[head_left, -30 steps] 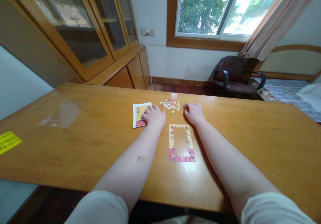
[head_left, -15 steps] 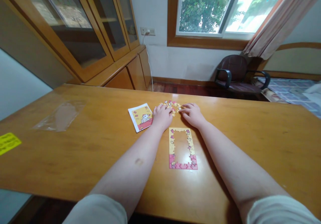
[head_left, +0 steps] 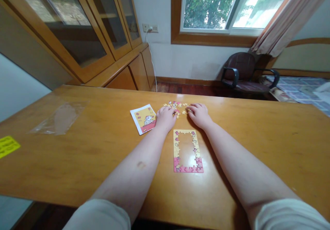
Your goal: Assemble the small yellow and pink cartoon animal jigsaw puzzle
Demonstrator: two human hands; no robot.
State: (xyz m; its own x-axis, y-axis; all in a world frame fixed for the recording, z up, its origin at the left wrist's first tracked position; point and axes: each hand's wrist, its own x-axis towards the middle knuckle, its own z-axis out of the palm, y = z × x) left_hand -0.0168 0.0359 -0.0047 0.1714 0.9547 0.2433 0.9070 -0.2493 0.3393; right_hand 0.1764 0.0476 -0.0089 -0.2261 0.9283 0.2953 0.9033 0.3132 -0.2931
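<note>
A loose pile of small yellow and pink jigsaw pieces (head_left: 174,104) lies near the table's far edge. My left hand (head_left: 165,117) rests at the pile's left side, fingers extended over some pieces and partly hiding them. On the pile's right, my right hand (head_left: 200,114) has its fingers bent and a little apart, tips touching or close to a piece. Nearer to me lies a joined puzzle border (head_left: 176,151), yellow above and pink below, with bare table inside it. Left of my left hand is a picture card (head_left: 143,119) showing a white cartoon animal; my hand overlaps its right edge.
A clear plastic bag (head_left: 62,118) lies on the left of the wooden table (head_left: 103,154), with a yellow label (head_left: 9,146) at the left edge. Beyond the table stand a glass-door cabinet (head_left: 110,61) and an armchair (head_left: 242,72).
My right hand has shifted slightly right, away from the pile. Pieces between the hands now lie more spread out. The puzzle border and card stay in place; the view tilts slightly.
</note>
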